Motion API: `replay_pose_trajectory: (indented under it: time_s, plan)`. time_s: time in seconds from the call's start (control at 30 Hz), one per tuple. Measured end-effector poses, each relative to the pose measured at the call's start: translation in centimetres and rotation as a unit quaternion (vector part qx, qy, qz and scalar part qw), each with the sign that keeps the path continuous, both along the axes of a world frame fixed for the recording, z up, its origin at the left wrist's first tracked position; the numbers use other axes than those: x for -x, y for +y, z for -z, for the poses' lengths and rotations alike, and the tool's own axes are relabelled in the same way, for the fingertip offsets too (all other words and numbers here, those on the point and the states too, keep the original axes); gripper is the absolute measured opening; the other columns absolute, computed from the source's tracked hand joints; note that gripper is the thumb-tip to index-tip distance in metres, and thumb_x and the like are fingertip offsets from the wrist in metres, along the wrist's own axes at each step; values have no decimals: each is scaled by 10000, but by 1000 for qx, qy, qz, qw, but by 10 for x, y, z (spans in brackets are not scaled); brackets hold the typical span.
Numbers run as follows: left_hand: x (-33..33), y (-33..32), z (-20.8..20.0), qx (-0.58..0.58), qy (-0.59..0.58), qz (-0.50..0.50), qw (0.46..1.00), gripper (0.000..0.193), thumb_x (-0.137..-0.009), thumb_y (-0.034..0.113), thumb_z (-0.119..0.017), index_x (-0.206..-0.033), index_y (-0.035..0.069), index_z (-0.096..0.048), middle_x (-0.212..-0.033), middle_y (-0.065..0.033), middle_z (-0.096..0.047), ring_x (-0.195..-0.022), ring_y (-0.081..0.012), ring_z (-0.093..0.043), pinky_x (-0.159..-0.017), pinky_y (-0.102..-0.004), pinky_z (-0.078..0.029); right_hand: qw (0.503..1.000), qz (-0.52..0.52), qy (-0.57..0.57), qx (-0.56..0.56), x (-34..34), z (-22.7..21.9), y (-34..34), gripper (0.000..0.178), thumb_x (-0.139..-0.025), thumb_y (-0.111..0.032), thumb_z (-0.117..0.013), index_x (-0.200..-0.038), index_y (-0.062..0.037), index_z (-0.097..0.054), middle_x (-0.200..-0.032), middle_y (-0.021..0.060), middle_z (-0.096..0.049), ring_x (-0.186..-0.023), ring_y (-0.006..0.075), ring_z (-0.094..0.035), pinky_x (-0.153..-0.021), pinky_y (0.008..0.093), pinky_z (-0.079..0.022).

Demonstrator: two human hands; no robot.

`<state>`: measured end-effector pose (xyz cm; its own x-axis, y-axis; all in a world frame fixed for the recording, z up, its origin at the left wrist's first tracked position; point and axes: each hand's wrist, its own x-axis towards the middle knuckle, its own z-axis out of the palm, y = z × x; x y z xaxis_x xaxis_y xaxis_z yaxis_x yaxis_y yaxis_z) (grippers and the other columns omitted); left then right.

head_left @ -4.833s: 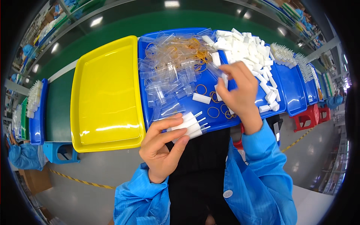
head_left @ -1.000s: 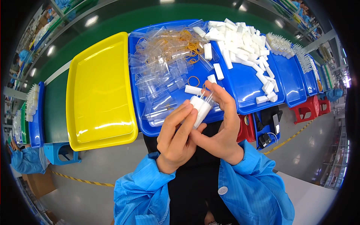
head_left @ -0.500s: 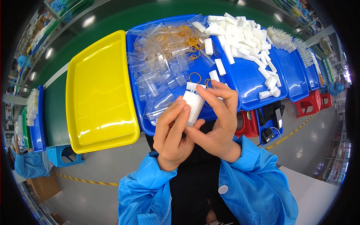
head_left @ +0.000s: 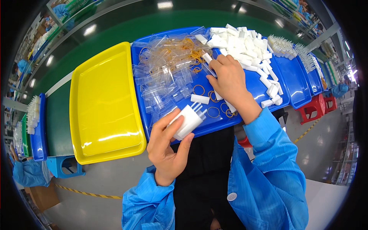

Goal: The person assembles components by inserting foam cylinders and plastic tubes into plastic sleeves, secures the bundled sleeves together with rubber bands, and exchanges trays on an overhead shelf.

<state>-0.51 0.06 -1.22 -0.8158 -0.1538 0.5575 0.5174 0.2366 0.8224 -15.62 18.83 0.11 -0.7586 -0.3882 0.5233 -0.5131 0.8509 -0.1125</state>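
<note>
My left hand (head_left: 167, 151) is closed around a white block (head_left: 188, 122), held tilted above the near edge of a blue tray (head_left: 180, 103). Several thin white prongs (head_left: 198, 107) stick out of the block's upper end. My right hand (head_left: 231, 79) reaches over the tray with thumb and index finger apart. Its index fingertip is at a narrow white foam piece (head_left: 207, 58), seemingly touching it; what lies beneath the palm is hidden. Just beyond the prongs a loose white foam piece (head_left: 200, 99) lies in the tray.
Clear plastic sleeves (head_left: 165, 82) and orange rubber bands (head_left: 188, 50) fill much of the blue tray. White foam pieces (head_left: 245, 44) are heaped at right. A yellow tray (head_left: 101, 103) stands at left. Pronged white parts (head_left: 283, 46) sit farther right. Red stools (head_left: 312, 109) stand beyond.
My right hand has let go of the pronged white block and moved up and right to the foam pieces. The left hand keeps the block, now tilted and slightly lower.
</note>
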Motion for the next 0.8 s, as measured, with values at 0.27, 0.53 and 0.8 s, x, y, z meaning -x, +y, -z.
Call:
replay_pose_trajectory:
  time_s: [0.27,0.53,0.8]
  plan:
    - [-5,-12,3,-291,-63,106,949,260,-779,-70,-706,-1037,-44,-679,-1189,-203,-572,-1150,-341,-574,-999,-421,-451,951,-131,-106,258,-35,-23,13,77,-775,-38,-666,-848,-53,-646,-1020,110,-682,-1026,257,-632,-945,383,-448]
    - [-4,-1,0,-127,-16,44,991,246,-737,-69,-764,-965,-28,-683,-1150,-179,-581,-1147,-330,-579,-972,-405,-476,651,-273,-392,590,-87,-16,14,273,-873,-29,-588,-1133,21,-523,-1051,120,-605,-1069,208,-592,-985,360,-426]
    - [-4,15,-6,-137,-33,27,990,320,-716,-74,-773,-1015,-14,-676,-1114,-152,-572,-1116,-302,-592,-904,-375,-513,612,-331,-391,603,-104,-22,4,273,-864,-8,-574,-1128,44,-529,-1076,133,-593,-1081,217,-581,-989,361,-432]
